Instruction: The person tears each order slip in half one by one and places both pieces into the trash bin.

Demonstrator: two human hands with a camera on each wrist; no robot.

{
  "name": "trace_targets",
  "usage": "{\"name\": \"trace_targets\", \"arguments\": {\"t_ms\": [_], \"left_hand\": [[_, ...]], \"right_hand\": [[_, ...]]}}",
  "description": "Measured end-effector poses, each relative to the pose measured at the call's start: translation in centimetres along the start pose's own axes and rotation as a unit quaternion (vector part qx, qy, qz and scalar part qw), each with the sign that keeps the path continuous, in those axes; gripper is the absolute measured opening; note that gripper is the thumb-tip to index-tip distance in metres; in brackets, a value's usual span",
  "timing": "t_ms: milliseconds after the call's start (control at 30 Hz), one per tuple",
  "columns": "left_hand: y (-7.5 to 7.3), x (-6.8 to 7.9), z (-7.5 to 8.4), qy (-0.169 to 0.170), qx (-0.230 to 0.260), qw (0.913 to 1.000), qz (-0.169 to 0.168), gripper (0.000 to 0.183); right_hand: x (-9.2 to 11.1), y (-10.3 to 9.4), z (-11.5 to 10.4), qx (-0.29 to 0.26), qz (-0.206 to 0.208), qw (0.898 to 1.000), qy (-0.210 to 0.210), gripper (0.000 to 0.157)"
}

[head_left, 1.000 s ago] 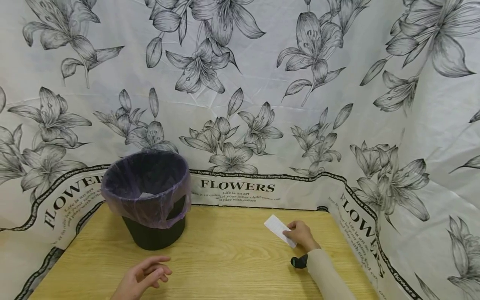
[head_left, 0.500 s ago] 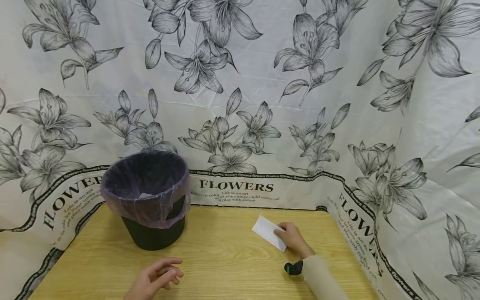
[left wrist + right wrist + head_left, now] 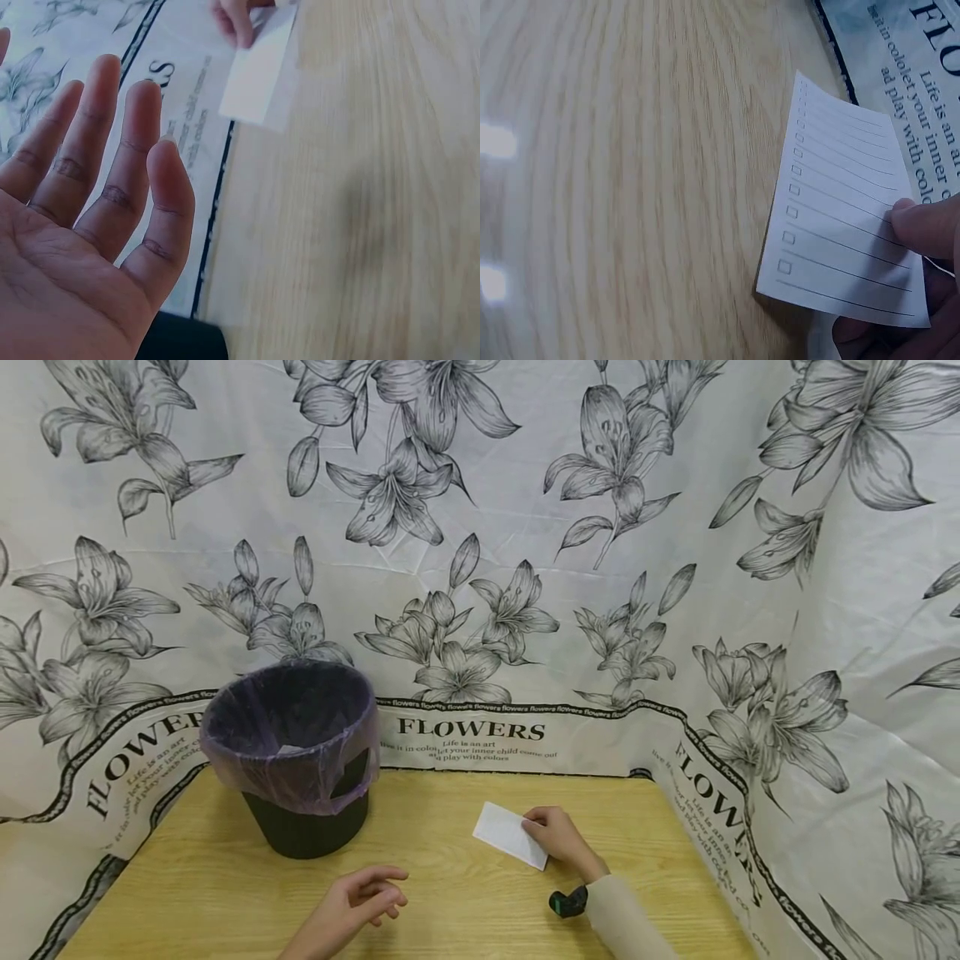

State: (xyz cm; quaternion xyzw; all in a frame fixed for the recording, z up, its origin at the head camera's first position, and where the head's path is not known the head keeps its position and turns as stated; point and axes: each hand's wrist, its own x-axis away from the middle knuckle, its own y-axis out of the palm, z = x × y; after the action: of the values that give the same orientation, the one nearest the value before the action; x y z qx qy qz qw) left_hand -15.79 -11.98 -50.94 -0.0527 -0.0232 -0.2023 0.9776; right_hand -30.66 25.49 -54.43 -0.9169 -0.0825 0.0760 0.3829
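Observation:
Between thumb and fingers my right hand [image 3: 561, 839] pinches a sheet of white checklist paper [image 3: 510, 836] by its right side, over the right part of the table. In the right wrist view the paper [image 3: 840, 210] shows ruled lines with small checkboxes along one edge, and the thumb [image 3: 926, 225] lies on its face. My left hand [image 3: 360, 897] hovers over the table's front, its fingers loosely bent and holding nothing. The left wrist view shows its palm and fingers [image 3: 112, 187] apart from the paper [image 3: 259, 71].
A black trash bin [image 3: 307, 822] lined with a purple plastic bag [image 3: 281, 777] stands at the back left of the wooden table [image 3: 442, 910]. Something white shows inside it. Flower-printed cloth [image 3: 480, 635] encloses the back and sides.
My right hand has carried the paper leftward across the table, and the paper has turned flatter. My left hand has moved to the right. The bin has stayed put.

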Motion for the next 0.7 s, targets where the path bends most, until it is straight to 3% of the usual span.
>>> {"name": "trace_targets", "arguments": {"t_ms": [200,400,567,700], "left_hand": [[1.2,-2.0,0.7,0.018,-0.017,0.9997,-0.007,0.044],[2.0,-4.6,2.0,0.053,-0.043,0.9975,0.018,0.04],[2.5,-6.6,2.9,0.109,-0.12,0.9853,0.053,0.032],[2.7,-7.7,3.7,0.127,-0.15,0.9779,0.071,0.029]], "right_hand": [[0.4,0.8,-1.4,-0.029,-0.025,0.999,-0.026,0.013],[0.7,1.3,-3.3,-0.056,-0.042,0.997,-0.046,0.012],[0.9,1.4,-4.7,-0.069,-0.035,0.994,-0.074,0.01],[1.3,1.5,-5.7,-0.079,-0.033,0.992,-0.088,0.009]]}}
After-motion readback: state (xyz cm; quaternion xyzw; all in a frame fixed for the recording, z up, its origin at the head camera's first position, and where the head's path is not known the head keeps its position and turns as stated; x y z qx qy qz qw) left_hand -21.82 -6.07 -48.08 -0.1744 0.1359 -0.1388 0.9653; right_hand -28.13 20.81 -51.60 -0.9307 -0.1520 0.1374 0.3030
